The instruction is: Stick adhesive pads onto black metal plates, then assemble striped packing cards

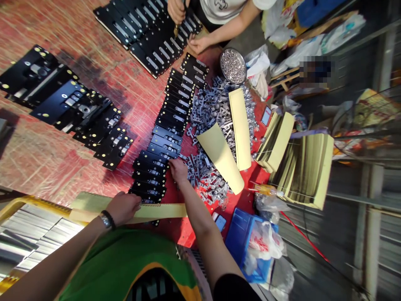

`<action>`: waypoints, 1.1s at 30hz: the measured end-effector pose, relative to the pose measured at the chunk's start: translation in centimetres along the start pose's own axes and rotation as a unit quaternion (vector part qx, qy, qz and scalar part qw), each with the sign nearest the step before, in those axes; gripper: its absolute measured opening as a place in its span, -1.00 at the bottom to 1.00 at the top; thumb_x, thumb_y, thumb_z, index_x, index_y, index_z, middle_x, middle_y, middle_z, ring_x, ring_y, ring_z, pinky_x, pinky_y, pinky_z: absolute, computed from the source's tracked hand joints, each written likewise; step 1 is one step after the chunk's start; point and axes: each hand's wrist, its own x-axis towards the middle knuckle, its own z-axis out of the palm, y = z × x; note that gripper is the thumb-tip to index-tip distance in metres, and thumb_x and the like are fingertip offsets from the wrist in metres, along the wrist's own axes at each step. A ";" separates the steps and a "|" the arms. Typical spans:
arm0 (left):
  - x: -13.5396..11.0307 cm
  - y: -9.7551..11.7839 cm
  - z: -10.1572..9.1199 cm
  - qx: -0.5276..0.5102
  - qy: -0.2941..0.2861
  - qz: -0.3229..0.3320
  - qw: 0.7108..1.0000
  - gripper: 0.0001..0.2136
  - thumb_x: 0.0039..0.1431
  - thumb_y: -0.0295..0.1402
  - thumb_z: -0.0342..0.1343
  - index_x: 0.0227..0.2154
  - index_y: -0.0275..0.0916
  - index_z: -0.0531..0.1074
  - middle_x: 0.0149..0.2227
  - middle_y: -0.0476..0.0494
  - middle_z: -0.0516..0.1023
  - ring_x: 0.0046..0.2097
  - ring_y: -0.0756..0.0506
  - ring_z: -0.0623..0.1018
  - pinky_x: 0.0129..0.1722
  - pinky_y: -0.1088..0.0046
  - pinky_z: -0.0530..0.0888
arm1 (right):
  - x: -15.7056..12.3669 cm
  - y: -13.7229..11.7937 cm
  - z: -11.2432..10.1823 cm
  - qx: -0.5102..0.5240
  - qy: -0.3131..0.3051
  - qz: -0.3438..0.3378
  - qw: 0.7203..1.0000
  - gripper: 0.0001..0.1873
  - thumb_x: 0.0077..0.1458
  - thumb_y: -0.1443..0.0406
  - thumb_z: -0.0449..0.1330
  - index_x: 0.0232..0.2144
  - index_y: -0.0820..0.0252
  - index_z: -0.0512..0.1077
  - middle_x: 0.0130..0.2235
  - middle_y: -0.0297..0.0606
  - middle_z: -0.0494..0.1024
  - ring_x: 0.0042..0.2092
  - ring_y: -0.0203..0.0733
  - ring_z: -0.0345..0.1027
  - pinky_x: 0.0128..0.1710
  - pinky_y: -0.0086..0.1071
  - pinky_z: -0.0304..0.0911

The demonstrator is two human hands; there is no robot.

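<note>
My left hand point(123, 207) grips a long strip of pale yellow paper point(159, 211) that lies across the near table edge. My right hand point(178, 170) rests at the end of a row of black slotted metal plates point(166, 136), with its fingers bunched on the nearest plates. Just right of that hand spreads a heap of grey metal brackets point(208, 119). Two loose yellow paper sheets point(221, 159) lie on the heap. A co-worker's hands point(184, 25) work on other black plates point(147, 37) at the far side.
A round metal tin of screws point(233, 66) stands past the heap. Stacks of yellow paper point(302, 169) lie at the right, above a blue crate point(241, 246) of plastic bags. A phone point(220, 223) lies near my right arm. More black plates point(65, 100) cover the worn red table point(40, 154).
</note>
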 end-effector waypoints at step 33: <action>1.2 -4.0 -6.3 -0.018 0.067 0.030 0.997 -0.75 0.37 -0.25 -0.01 -0.16 -0.16 0.57 -0.15 -0.11 0.70 -0.09 -0.20 0.61 -0.05 0.27 0.27 | 6.4 3.3 -4.5 0.174 0.078 0.096 0.977 -0.80 -0.14 0.41 0.28 -0.44 0.12 0.32 -0.43 -0.45 0.37 -0.32 -0.20 0.25 -0.24 -0.37 0.25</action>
